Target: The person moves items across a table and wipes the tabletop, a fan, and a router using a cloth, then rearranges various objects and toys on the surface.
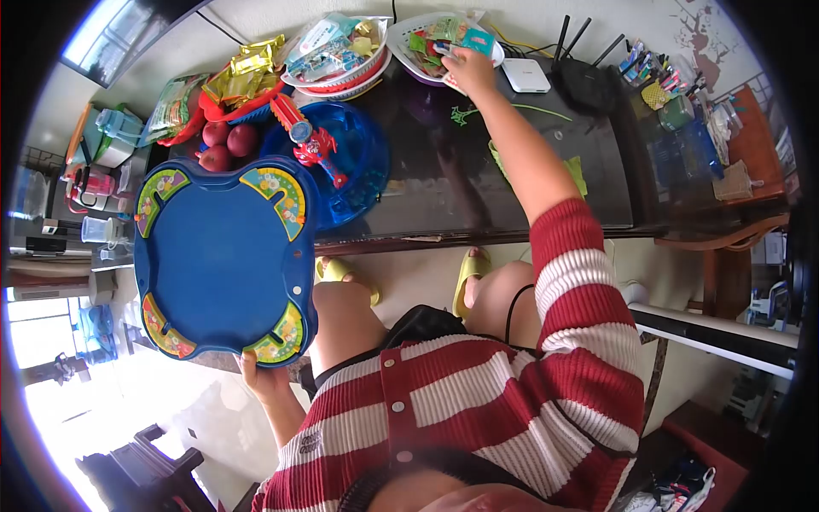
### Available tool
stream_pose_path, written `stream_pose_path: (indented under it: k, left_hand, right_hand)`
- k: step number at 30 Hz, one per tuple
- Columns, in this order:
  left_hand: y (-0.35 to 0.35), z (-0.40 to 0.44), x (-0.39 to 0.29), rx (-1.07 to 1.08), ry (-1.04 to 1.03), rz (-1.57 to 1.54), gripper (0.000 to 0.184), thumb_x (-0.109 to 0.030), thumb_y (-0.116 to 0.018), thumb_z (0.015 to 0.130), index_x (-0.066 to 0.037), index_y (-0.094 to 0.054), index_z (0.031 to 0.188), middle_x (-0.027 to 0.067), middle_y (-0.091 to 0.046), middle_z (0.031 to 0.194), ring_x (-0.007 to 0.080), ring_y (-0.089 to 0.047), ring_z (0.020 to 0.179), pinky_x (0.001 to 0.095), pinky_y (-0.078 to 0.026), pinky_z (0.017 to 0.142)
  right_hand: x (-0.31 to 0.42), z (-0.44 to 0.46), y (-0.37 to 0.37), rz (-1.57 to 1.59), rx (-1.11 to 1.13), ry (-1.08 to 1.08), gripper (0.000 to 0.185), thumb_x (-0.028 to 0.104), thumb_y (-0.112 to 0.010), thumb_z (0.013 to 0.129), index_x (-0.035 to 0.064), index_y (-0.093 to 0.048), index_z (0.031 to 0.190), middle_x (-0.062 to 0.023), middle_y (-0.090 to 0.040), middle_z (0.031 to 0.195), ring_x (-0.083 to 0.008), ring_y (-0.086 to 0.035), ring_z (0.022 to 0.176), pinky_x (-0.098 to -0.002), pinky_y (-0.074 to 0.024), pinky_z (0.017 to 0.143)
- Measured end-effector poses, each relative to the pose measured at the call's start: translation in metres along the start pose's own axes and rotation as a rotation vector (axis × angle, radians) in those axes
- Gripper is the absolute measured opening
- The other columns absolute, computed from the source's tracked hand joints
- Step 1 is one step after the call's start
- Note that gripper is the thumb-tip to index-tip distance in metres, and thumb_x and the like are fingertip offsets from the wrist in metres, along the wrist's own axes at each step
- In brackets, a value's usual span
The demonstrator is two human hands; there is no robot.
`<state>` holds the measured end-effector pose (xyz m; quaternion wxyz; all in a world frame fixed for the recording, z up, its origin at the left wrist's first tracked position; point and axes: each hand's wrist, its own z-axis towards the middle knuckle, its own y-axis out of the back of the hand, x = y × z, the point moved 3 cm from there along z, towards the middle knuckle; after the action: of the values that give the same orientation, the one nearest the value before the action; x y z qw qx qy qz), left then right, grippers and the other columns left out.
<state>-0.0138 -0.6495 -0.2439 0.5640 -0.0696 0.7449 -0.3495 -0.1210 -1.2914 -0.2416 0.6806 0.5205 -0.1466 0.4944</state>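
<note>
My left hand [263, 380] grips the lower edge of a blue toy tray [226, 256], thumb on its face and the other fingers hidden behind. The tray is tilted up toward me, with colourful printed panels at its corners. At the back of the dark table, my right hand [469, 72] reaches into a white basket [405, 53] of packets. Its fingers are pinched together among the packets [431, 38]; what they hold is too small to make out. A red toy [316, 147] lies across a round blue basin [367, 175] beyond the tray.
A second basket of packets [334, 53], gold packets [253, 58] and several round dark-red fruits [243, 139] stand at the back left. A white box [525, 75] and a black router [587, 85] sit right of my hand. Pens [653, 66] stand farther right.
</note>
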Motion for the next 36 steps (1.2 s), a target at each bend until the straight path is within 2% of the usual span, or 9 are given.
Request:
stream_pose_path:
  k: [1,4,8,9,10,14,20,27,36]
  left_hand:
    - [-0.002,-0.001,-0.001,0.001,-0.002,-0.003,0.068,-0.023,-0.073,0.075,-0.005,-0.039,0.131,0.0103,-0.052,0.125,0.0267,-0.052,0.114,0.043,-0.043,0.097]
    - [-0.004,-0.004,-0.002,0.0,-0.01,-0.012,0.069,-0.024,-0.073,0.075,-0.005,-0.039,0.132,0.0108,-0.052,0.125,0.0271,-0.052,0.114,0.0435,-0.043,0.097]
    - [0.006,-0.003,-0.006,0.084,-0.024,-0.019,0.052,-0.029,-0.062,0.083,-0.002,-0.049,0.126,0.0132,-0.054,0.127,0.0291,-0.051,0.117,0.046,-0.039,0.102]
    - [0.009,0.0,-0.006,0.082,-0.027,-0.011,0.052,-0.029,-0.062,0.083,-0.002,-0.049,0.126,0.0131,-0.054,0.127,0.029,-0.051,0.117,0.0461,-0.039,0.102]
    - [0.011,0.002,-0.006,0.08,-0.026,-0.005,0.051,-0.028,-0.062,0.083,-0.002,-0.049,0.126,0.0131,-0.054,0.126,0.029,-0.051,0.117,0.0461,-0.039,0.102]
    - [0.004,0.002,-0.001,0.087,-0.022,-0.022,0.051,-0.028,-0.062,0.084,-0.002,-0.05,0.125,0.0131,-0.055,0.126,0.029,-0.052,0.116,0.0466,-0.039,0.101]
    - [-0.002,-0.001,-0.002,0.09,0.022,-0.022,0.051,-0.028,-0.064,0.083,-0.002,-0.05,0.125,0.0129,-0.056,0.124,0.0291,-0.053,0.115,0.0464,-0.041,0.099]
    - [-0.006,0.001,-0.001,0.122,-0.024,0.019,0.053,-0.028,-0.064,0.083,-0.003,-0.048,0.126,0.0129,-0.056,0.124,0.0291,-0.053,0.114,0.0461,-0.041,0.099]
    - [-0.025,-0.002,-0.005,0.063,-0.063,-0.004,0.061,-0.015,-0.062,0.076,-0.001,-0.037,0.131,0.0121,-0.054,0.12,0.0259,-0.054,0.111,0.0402,-0.043,0.096]
  right_hand:
    - [-0.012,0.021,-0.014,-0.029,-0.023,0.116,0.04,0.036,-0.068,0.075,0.0072,-0.067,0.102,-0.0125,-0.069,0.082,-0.0277,-0.067,0.077,-0.0359,-0.0514,0.074]
    - [-0.054,0.05,-0.039,0.194,0.238,-0.169,0.037,0.034,-0.066,0.076,0.0078,-0.067,0.102,-0.0133,-0.069,0.085,-0.0287,-0.066,0.082,-0.0372,-0.0507,0.076]
    - [-0.049,0.012,-0.007,-0.358,0.52,-0.072,0.029,0.028,-0.063,0.08,0.0068,-0.062,0.098,-0.012,-0.067,0.088,-0.0305,-0.065,0.083,-0.0416,-0.05,0.073]
    - [-0.054,-0.004,-0.002,-0.261,0.431,-0.082,0.027,0.027,-0.063,0.081,0.0065,-0.058,0.097,-0.0112,-0.067,0.088,-0.0311,-0.065,0.083,-0.0431,-0.0498,0.071]
    - [-0.056,-0.016,-0.005,-0.397,0.255,0.228,0.025,0.023,-0.063,0.081,0.0109,-0.052,0.1,-0.0133,-0.064,0.072,-0.0298,-0.064,0.065,-0.0422,-0.048,0.056]
    - [-0.027,-0.052,0.003,-0.31,0.098,0.383,0.024,0.021,-0.062,0.082,0.0094,-0.046,0.095,-0.0123,-0.062,0.072,-0.0345,-0.062,0.069,-0.0447,-0.0479,0.057]
    - [-0.08,-0.064,-0.009,-0.572,0.353,0.04,0.017,0.02,-0.057,0.082,0.0083,-0.055,0.095,-0.0158,-0.064,0.078,-0.0361,-0.064,0.08,-0.0502,-0.0486,0.066]
    - [-0.082,-0.078,-0.003,-0.679,0.404,0.148,0.02,0.018,-0.043,0.089,0.0099,-0.062,0.091,-0.0139,-0.066,0.089,-0.0333,-0.065,0.085,-0.0439,-0.0513,0.07]
    - [0.039,-0.139,0.067,-0.242,-0.012,0.451,0.026,0.017,-0.064,0.083,0.0142,-0.061,0.109,-0.0066,-0.062,0.09,-0.0283,-0.062,0.078,-0.0372,-0.0509,0.063]
